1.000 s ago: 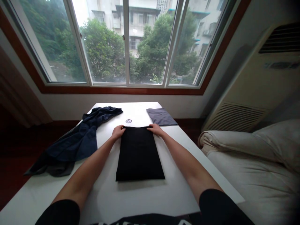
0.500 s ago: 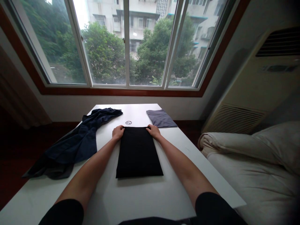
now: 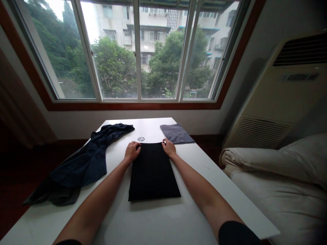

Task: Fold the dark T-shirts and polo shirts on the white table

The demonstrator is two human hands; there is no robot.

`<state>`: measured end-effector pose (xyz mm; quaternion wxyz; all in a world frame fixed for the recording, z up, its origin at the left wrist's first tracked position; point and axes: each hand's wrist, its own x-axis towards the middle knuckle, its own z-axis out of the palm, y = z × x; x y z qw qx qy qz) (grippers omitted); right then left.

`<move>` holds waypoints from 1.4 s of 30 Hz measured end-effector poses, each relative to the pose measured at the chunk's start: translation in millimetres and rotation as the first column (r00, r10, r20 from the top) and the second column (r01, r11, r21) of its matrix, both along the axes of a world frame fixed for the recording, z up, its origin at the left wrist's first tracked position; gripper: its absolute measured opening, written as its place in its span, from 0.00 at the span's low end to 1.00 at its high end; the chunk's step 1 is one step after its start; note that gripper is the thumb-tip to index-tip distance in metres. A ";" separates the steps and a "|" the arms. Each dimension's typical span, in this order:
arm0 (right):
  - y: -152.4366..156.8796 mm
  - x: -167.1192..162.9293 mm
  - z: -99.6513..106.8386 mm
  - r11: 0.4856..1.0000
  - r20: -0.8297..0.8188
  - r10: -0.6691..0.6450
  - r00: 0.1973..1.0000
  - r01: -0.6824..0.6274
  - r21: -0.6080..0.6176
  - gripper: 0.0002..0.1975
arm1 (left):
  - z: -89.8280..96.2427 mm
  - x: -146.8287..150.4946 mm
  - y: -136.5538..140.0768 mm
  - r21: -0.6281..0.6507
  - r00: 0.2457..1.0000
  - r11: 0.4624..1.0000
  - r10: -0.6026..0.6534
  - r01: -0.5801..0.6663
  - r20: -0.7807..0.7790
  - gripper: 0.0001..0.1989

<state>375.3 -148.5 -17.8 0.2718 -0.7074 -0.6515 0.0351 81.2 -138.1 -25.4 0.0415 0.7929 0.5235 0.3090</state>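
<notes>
A folded black cloth [image 3: 154, 173] lies flat on the white table [image 3: 153, 221], its long sides running away from me. My left hand [image 3: 132, 151] is closed at its far left corner, thumb and fingers on the edge. At the far right corner my right hand [image 3: 169, 148] pinches the cloth, the fingertips partly hidden. Just past the left hand is a small round dark mark [image 3: 141, 139] on the tabletop.
A crumpled dark blue garment [image 3: 89, 163] spreads along the table's left side and hangs over that edge. A folded grey cloth [image 3: 176, 133] rests at the far right. Beyond the right edge stand a beige sofa [image 3: 276, 190] and a tall air conditioner [image 3: 278, 98].
The view has tilted up slightly, so the table sits lower. My left hand has shifted a little inward over the cloth's corner; my right hand keeps to its corner.
</notes>
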 end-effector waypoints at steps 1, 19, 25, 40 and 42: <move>-2.1 0.3 2.4 0.998 0.010 0.005 1.000 -0.005 0.062 0.18 | 0.3 5.4 -3.2 -0.019 0.998 0.999 -0.044 0.043 -0.049 0.13; -2.2 -29.1 -17.1 0.914 0.174 0.355 0.919 -0.302 -0.272 0.36 | -20.0 15.4 -3.0 -0.291 0.956 0.957 -0.094 0.010 -0.276 0.34; -10.9 -16.1 -14.4 0.975 0.218 0.185 0.958 -0.151 -0.161 0.33 | -2.8 15.2 -15.7 -0.138 0.964 0.990 -0.070 0.035 -0.256 0.27; -18.1 -44.0 -15.8 0.860 0.190 0.501 0.844 -0.511 0.002 0.19 | -16.0 21.6 -11.1 -0.287 0.903 0.934 -0.300 0.213 -0.307 0.34; -19.3 -48.3 -15.3 0.847 0.196 0.519 0.832 -0.532 0.013 0.19 | -19.6 19.7 -6.1 -0.278 0.909 0.942 -0.273 0.187 -0.314 0.35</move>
